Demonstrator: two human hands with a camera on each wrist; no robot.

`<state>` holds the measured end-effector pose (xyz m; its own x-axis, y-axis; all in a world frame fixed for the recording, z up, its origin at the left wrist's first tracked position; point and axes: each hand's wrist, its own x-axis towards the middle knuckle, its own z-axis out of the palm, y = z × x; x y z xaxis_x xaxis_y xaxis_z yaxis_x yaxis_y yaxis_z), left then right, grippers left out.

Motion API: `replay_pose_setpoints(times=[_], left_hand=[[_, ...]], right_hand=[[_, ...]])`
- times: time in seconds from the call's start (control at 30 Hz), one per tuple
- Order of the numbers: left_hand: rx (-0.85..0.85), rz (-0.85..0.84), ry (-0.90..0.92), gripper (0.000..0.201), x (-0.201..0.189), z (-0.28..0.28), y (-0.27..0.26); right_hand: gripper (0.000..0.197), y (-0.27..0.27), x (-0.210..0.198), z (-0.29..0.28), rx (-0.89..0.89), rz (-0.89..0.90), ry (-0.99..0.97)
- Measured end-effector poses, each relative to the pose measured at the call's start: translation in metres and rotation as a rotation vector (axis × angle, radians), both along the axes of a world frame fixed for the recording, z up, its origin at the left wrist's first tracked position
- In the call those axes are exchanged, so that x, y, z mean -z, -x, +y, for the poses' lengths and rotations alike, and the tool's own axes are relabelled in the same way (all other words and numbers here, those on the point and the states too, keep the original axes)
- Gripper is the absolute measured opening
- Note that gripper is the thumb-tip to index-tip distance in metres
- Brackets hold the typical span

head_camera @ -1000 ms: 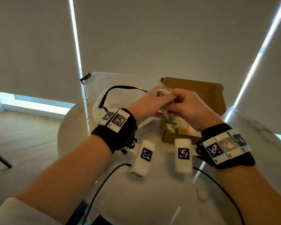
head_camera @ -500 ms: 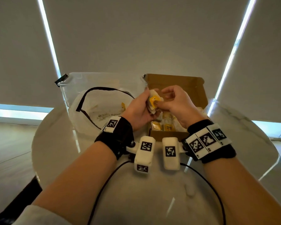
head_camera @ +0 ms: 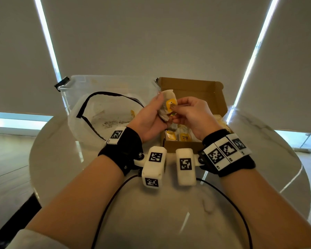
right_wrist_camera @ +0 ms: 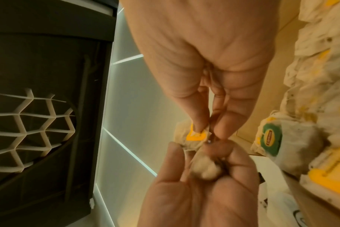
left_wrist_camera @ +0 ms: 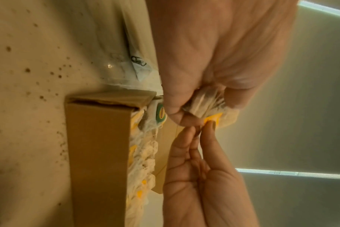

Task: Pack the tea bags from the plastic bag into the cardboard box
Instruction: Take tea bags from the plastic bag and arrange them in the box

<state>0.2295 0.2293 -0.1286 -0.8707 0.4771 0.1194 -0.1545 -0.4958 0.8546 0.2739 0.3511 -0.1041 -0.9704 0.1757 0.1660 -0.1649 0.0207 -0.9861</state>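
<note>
Tea bag [head_camera: 166, 103] is up in the air between both our hands, above the near-left corner of the cardboard box [head_camera: 192, 88], not in the box yet. Left hand [head_camera: 149, 121] has its fingers curled round the bag's crumpled paper body; in the left wrist view the wad is squeezed between thumb and fingers [left_wrist_camera: 202, 106]. Right hand [head_camera: 192, 114] pinches the yellow tag [head_camera: 171, 106] on that same bag with thumb and fingertip; right wrist view shows the pinch right at the tag's edge [right_wrist_camera: 197, 135]. So both hands are grasping the one bag, touching each other at the fingertips.

Cardboard box sits toward the far edge of the table [head_camera: 65, 169], right of centre, lid flap standing up at the back. It already holds a row of tea bags [head_camera: 178, 135], white paper with yellow tags; the wrist views also show one with a green tag [right_wrist_camera: 271, 136]. From the left wrist view the bags stand above the box wall [left_wrist_camera: 99, 153].

Plastic bag [head_camera: 104, 114] with a black-trimmed mouth lies just left of the box, opening facing us, dark crumbs inside and at least one yellow bit near its right side. Behind it is a clear plastic tub [head_camera: 90, 85] at the table's far-left edge.

Black cables [head_camera: 106, 209] run from the wrist units across the near part of the table.
</note>
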Motion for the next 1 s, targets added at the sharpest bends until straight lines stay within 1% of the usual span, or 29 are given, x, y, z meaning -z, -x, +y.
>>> replay_pose_setpoints(times=[0.03, 0.07, 0.13, 0.23, 0.3, 0.4, 0.53, 0.63, 0.7, 0.77, 0.83, 0.87, 0.93, 1.0], left_hand=[[-0.039, 0.009, 0.005, 0.033, 0.0, -0.001, -0.001], [-0.078, 0.02, 0.013, 0.019, 0.0, -0.002, -0.002], [-0.128, 0.05, 0.051, 0.009, 0.0, -0.003, -0.005], [-0.17, 0.103, 0.124, 0.004, 0.001, -0.001, -0.009], [-0.205, 0.13, 0.155, 0.004, 0.001, 0.0, -0.011], [-0.262, 0.131, 0.143, 0.007, 0.002, -0.001, -0.012], [-0.327, 0.094, 0.128, 0.005, 0.001, -0.002, -0.013], [-0.378, 0.02, 0.105, 0.002, -0.003, -0.008, -0.013], [-0.386, -0.011, 0.147, 0.008, -0.005, -0.011, -0.013], [-0.376, -0.001, 0.268, 0.015, -0.004, -0.011, -0.014], [-0.347, 0.017, 0.408, 0.02, -0.002, -0.009, -0.015], [-0.326, 0.014, 0.45, 0.02, -0.001, -0.007, -0.017], [-0.291, -0.015, 0.454, 0.019, -0.001, -0.004, -0.018], [-0.291, -0.064, 0.388, 0.021, -0.002, -0.004, -0.019]], right_hand=[[0.01, 0.0, -0.001, 0.001, 0.001, -0.004, 0.02], [0.01, 0.0, -0.002, 0.002, -0.001, -0.008, 0.028], [0.013, 0.0, -0.004, 0.004, -0.027, -0.017, 0.045], [0.021, -0.001, -0.007, 0.005, -0.12, -0.032, 0.118], [0.023, -0.002, -0.006, 0.006, -0.165, -0.036, 0.128], [0.025, -0.003, -0.005, 0.006, -0.185, -0.038, 0.152], [0.022, 0.0, -0.007, 0.007, -0.087, -0.03, 0.213], [0.022, 0.003, -0.01, 0.014, -0.016, 0.002, 0.276], [0.024, 0.003, -0.011, 0.021, 0.034, 0.033, 0.232], [0.024, 0.003, -0.01, 0.026, 0.065, 0.044, 0.178], [0.024, 0.003, -0.009, 0.03, 0.069, 0.015, 0.144], [0.025, 0.004, -0.008, 0.031, 0.066, -0.008, 0.125], [0.027, 0.005, -0.005, 0.03, 0.048, -0.051, 0.043], [0.03, 0.008, 0.001, 0.026, 0.036, -0.082, -0.108]])
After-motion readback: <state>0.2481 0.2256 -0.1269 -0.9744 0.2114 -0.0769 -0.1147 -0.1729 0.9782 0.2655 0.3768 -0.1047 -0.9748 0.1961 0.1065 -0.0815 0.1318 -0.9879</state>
